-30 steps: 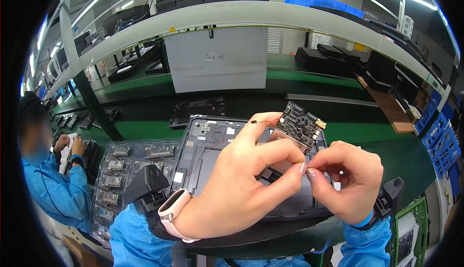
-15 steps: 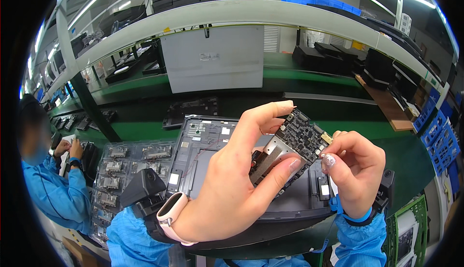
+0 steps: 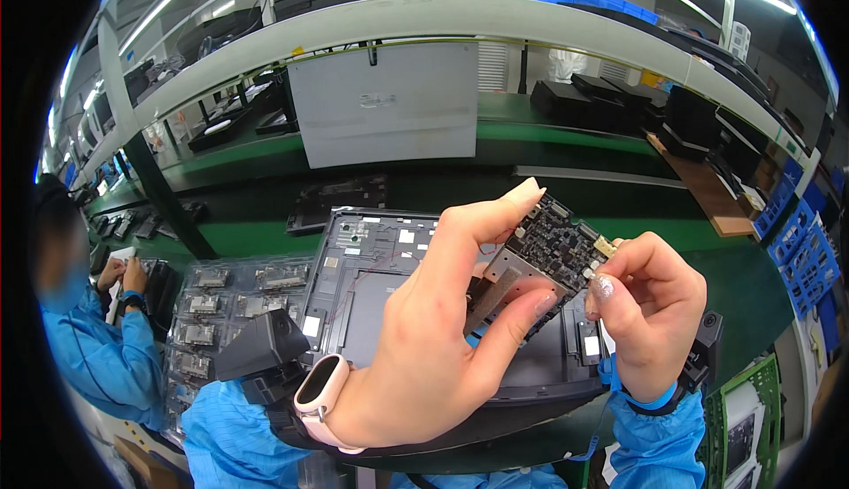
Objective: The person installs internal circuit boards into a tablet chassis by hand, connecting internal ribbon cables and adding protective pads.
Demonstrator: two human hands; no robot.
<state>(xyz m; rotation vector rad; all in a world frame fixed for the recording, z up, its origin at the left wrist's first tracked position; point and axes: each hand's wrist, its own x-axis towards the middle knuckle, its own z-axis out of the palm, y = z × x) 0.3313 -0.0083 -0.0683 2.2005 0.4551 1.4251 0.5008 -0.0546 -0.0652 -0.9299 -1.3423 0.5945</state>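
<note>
A dark circuit board (image 3: pixel 555 246) with a copper-coloured metal plate is held up tilted in my left hand (image 3: pixel 442 321), thumb on its near face and fingers along its far edge. At the board's right edge, by a cream connector and small white sockets, my right hand (image 3: pixel 650 312) pinches with thumb and forefinger. What lies between those fingertips, if anything, is too small to make out. Beneath both hands a dark flat device housing (image 3: pixel 354 286) lies on the bench, showing thin red wires and white pads; my left hand and the board cover part of it.
A clear tray (image 3: pixel 234 299) with several circuit boards stands left of the housing. Another dark panel (image 3: pixel 336 204) lies behind it. At far left a co-worker's sleeve (image 3: pixel 106 347) shows. A grey board (image 3: pixel 380 104) hangs from the shelf; blue baskets (image 3: pixel 800 259) are at right.
The view has shifted slightly, and the board is turned a little in my left hand. My right hand stays pinched at the board's right edge.
</note>
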